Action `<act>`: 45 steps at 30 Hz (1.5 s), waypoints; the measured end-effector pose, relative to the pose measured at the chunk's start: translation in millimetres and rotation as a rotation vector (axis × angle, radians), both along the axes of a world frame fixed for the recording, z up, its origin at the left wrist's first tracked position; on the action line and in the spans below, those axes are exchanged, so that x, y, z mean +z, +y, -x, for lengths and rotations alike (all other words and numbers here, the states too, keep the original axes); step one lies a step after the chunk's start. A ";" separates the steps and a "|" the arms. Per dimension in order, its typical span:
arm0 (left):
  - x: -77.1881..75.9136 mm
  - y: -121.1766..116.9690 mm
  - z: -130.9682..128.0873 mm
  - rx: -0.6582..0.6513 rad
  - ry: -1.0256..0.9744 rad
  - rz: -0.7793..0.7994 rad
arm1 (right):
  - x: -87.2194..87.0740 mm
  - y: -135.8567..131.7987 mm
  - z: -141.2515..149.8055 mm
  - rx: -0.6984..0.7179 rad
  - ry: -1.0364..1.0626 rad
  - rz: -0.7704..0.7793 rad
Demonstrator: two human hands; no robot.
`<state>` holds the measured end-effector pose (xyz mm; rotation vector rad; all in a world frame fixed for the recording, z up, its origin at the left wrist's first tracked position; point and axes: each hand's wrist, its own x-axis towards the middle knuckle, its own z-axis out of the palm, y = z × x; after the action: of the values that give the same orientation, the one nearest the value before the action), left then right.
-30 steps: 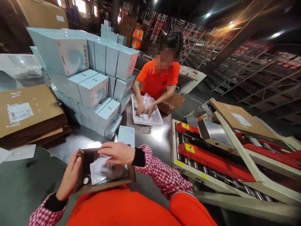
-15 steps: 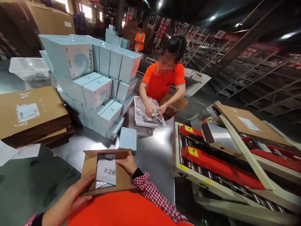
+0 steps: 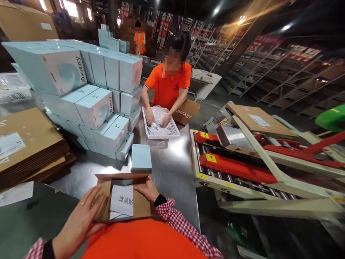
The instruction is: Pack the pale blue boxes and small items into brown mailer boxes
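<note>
An open cardboard box point(image 3: 142, 208) rests against my front at the near table edge. Inside it lies a white packet point(image 3: 121, 198) printed with dark Chinese characters, over other pale items that are mostly covered. My left hand point(image 3: 81, 217) grips the box's left side, its fingers along the flap and its thumb low by the near wall. On the right side, my right hand point(image 3: 148, 190) holds the flap with the thumb inside; its other fingers are partly hidden. Just beyond the box sits a pale blue box point(image 3: 141, 158).
A stack of pale blue boxes point(image 3: 93, 108) rises at the left, beyond flattened cartons point(image 3: 32, 140). Across the metal table point(image 3: 172, 183), a co-worker point(image 3: 168, 84) reaches into a white basket point(image 3: 161, 136). A roller conveyor point(image 3: 237, 172) with red side belts stands at the right.
The view has turned right, so the surroundings sit further left. My left hand has shifted up along the flap, its fingers more spread. The co-worker's hands have moved apart in the basket.
</note>
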<state>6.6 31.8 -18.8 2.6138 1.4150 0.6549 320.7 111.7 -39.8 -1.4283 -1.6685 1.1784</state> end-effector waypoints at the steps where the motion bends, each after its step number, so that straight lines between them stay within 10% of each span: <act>1: 0.4 -4.9 -2.9 -0.027 -0.021 0.049 | 0.2 -1.3 -0.8 -0.008 -0.002 0.007; 6: 20.2 14.7 -23.1 -0.070 0.070 0.448 | -2.0 0.0 -7.5 0.017 -0.036 -0.032; 10: 31.3 34.6 -33.5 0.070 0.116 0.201 | -13.5 1.4 -10.2 0.034 -0.022 -0.050; 13: 18.8 37.6 -24.0 0.072 0.102 -0.091 | -23.9 -3.5 -10.7 0.025 -0.025 -0.035; 18: -21.0 26.5 -14.4 0.010 -0.134 0.059 | -21.4 -17.2 -47.9 0.051 0.104 0.128; 23: -30.7 24.3 -116.4 0.143 -0.489 0.260 | 23.1 -36.5 -105.0 -0.205 0.119 0.022; 27: -23.6 52.6 -210.4 0.075 -0.501 0.308 | 37.2 -57.6 -85.7 -0.197 -0.242 -0.136; 32: -37.6 121.1 -203.2 0.147 -0.376 0.277 | 10.7 -62.0 -63.3 -0.127 -0.708 -0.137; 39: -84.5 166.2 -218.1 0.111 -0.041 0.176 | 32.3 -2.3 -154.2 0.438 -0.703 -0.322; 45: -101.7 173.3 -210.5 0.137 0.067 0.091 | 53.5 126.3 -201.6 -0.131 -0.342 -0.290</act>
<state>217.1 205.1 -120.5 2.5089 1.6144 0.5090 522.4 237.9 13.7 -1.5840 -1.8505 0.6130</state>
